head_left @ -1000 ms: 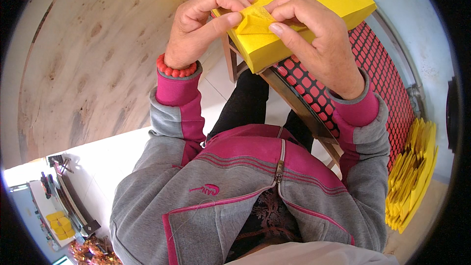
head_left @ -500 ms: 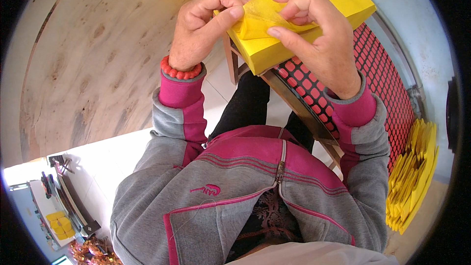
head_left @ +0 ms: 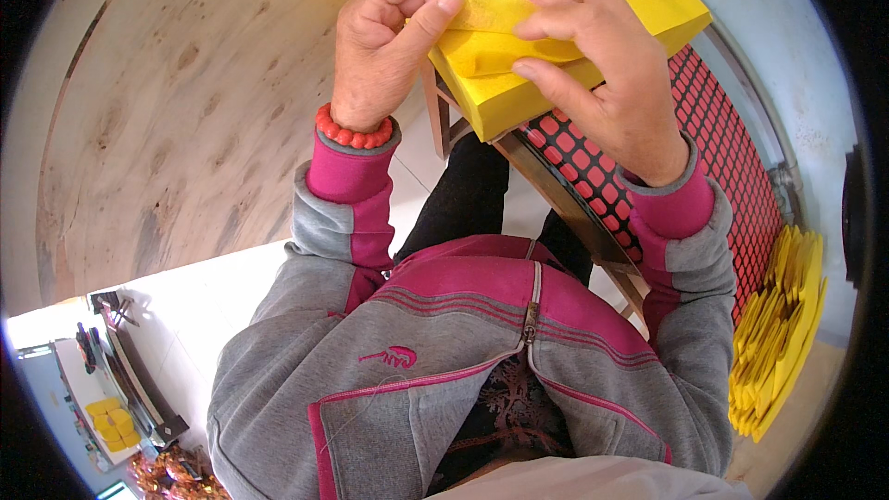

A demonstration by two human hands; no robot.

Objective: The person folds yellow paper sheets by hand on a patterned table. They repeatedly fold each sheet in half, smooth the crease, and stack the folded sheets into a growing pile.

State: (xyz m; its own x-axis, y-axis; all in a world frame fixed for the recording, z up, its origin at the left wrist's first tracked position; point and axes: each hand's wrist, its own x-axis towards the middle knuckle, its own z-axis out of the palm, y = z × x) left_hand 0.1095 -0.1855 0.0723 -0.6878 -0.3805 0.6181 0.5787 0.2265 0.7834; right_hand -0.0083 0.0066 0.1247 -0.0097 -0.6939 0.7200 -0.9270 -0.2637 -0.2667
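Left hand (head_left: 381, 48): thumb and finger clamped on edge of yellow sheet (head_left: 483, 51). Right hand (head_left: 616, 69): fingers apart, just beside it. Sheet lies between hands, on yellow stack (head_left: 509, 109). Loose left pinch could let it slip; right thumb snagging it could crease it.

Place: a small workroom by my reading; whether in a house or a business, I cannot tell. Before me, a thick yellow stack (head_left: 500, 111) over a wooden-legged stand (head_left: 567, 199). To my right, a bundle of yellow pieces (head_left: 778, 333) near a pale blue wall (head_left: 787, 28). To my left, a broad knotted plywood board (head_left: 176, 130). White tiled floor (head_left: 199, 301). Far lower left, a pale table (head_left: 79, 384) bearing yellow blocks (head_left: 113, 424), near a shiny orange-red heap (head_left: 171, 474).
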